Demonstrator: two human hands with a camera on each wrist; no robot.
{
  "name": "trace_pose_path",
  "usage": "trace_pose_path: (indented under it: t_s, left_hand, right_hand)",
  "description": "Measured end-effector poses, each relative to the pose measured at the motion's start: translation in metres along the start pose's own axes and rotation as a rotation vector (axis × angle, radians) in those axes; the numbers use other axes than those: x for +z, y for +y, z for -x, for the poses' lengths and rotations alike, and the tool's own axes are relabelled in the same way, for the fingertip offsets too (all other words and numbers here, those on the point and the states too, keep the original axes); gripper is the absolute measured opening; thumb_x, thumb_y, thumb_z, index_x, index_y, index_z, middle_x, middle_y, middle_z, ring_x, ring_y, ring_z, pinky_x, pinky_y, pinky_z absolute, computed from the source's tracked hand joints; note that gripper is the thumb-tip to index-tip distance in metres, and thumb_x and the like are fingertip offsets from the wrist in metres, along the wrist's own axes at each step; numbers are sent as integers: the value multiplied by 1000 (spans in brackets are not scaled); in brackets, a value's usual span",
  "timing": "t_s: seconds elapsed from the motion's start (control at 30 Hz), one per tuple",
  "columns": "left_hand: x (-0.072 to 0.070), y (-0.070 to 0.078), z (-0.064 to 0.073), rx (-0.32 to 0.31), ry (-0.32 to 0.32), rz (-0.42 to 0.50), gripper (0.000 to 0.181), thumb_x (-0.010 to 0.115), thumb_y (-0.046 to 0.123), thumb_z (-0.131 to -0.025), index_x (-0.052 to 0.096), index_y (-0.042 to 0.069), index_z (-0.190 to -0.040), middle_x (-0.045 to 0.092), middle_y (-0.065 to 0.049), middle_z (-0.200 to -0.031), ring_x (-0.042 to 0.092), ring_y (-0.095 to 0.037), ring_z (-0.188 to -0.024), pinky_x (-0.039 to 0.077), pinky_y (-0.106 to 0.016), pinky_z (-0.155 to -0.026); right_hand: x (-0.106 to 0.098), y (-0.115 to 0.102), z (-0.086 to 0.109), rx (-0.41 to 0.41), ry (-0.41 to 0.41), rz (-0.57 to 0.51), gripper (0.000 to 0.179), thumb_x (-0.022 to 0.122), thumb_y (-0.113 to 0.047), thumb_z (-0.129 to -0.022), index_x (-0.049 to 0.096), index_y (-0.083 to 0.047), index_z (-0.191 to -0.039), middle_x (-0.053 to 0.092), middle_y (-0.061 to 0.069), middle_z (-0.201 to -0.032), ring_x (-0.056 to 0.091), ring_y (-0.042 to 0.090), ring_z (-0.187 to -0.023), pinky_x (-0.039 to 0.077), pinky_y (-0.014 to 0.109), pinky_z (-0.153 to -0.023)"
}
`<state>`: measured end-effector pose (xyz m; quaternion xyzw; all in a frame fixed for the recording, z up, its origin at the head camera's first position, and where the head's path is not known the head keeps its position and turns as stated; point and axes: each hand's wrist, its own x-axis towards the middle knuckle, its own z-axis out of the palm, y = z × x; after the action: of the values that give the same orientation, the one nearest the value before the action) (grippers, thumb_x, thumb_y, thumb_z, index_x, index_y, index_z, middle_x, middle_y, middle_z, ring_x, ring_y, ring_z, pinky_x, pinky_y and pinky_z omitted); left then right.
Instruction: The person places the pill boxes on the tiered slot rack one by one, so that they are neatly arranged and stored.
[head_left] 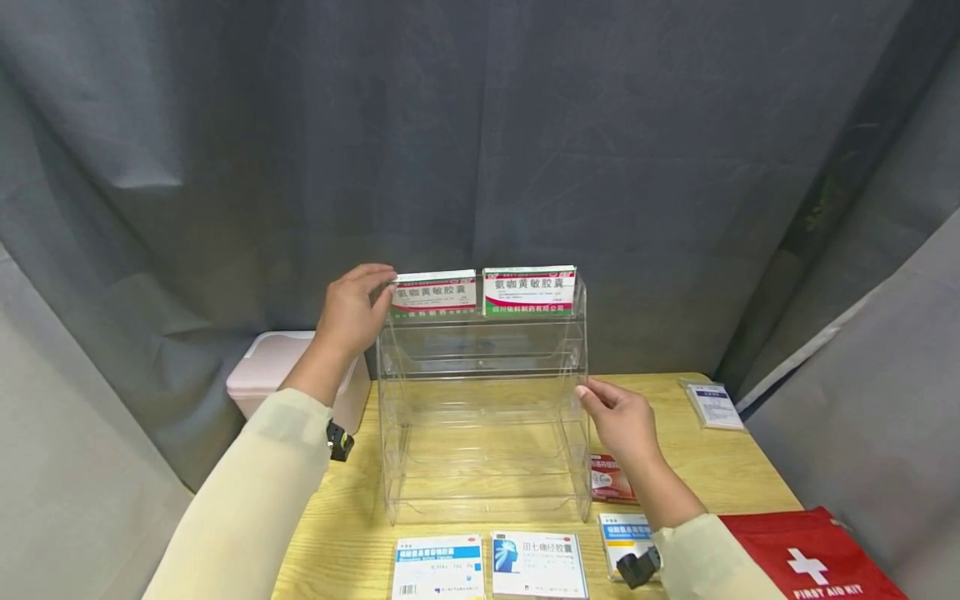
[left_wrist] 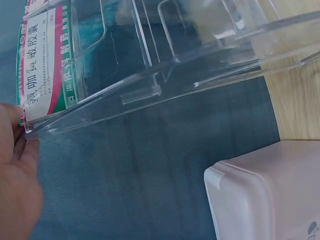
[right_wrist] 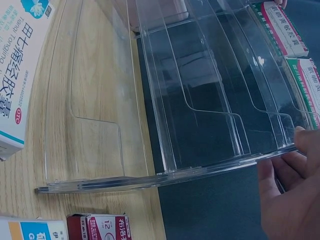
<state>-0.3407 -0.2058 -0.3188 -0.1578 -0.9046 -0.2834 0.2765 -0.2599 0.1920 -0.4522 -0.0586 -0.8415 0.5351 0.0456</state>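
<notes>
A clear plastic tiered display rack [head_left: 487, 507] stands upright on the table. Two white, red and green medicine boxes, a left one [head_left: 437, 293] and a right one [head_left: 529, 292], sit side by side in its top tier; the lower tiers hold nothing. My left hand [head_left: 351, 310] grips the rack's upper left corner, fingertips right at the left box's end. In the left wrist view, some fingers of that hand [left_wrist: 17, 170] are hidden behind the corner. Lower on the opposite side, my right hand [head_left: 621, 417] pinches the edge of the rack's right side panel, thumb in front.
In front of the rack lie a blue-and-white box [head_left: 437, 571] and a white capsule box [head_left: 538, 567]. Right of it are a red box [head_left: 611, 479], another blue-and-white box [head_left: 622, 533] and a red first aid pouch [head_left: 810, 554]. A pale pink bin [head_left: 262, 367] stands left; a small packet [head_left: 712, 406] lies far right.
</notes>
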Motion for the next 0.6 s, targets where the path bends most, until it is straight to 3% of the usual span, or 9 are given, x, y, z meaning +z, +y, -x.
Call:
trace_pose_path:
  t_s: [0.07, 0.17, 0.33, 0.53, 0.6]
  left_hand:
    - [1, -1, 2, -2, 19, 22, 33, 67, 16, -110, 72, 2, -140, 68, -12, -149, 62, -34, -142, 51, -51, -124]
    - [2, -4, 10, -56, 54, 102, 40, 67, 16, -109, 67, 4, -147, 65, -12, -153, 62, -35, -142, 52, -49, -123]
    - [10, -19, 40, -239, 57, 335, 59, 70, 27, -108, 52, 6, -161, 57, -17, -160, 59, -38, -146, 54, -45, -121]
    - [27, -37, 96, -416, -105, 672, 77, 72, 30, -108, 34, 5, -170, 39, -15, -175, 38, -30, -163, 39, -34, -131]
    - [34, -40, 112, -449, -163, 729, 78, 72, 30, -108, 32, 8, -171, 35, -12, -178, 34, -28, -165, 38, -31, -130]
  right_hand:
    - [0, 0, 0, -2, 2, -1, 57, 64, -49, -110, 62, -16, -156, 62, 12, -158, 58, 38, -147, 53, 57, -120]
    - [1, 0, 0, -7, -1, -2, 56, 64, -49, -110, 62, -15, -156, 63, 12, -157, 59, 38, -146, 54, 57, -120]
    - [2, 0, -1, -7, -4, -4, 57, 64, -49, -110, 62, -15, -155, 63, 12, -157, 59, 38, -146, 54, 56, -120]
    - [2, 1, -1, 5, -4, 5, 59, 65, -52, -109, 62, -16, -156, 64, 13, -156, 59, 39, -146, 54, 58, -120]
    - [1, 1, -1, 0, 3, 12, 60, 65, -53, -108, 62, -16, -156, 64, 14, -155, 59, 39, -146, 54, 58, -119]
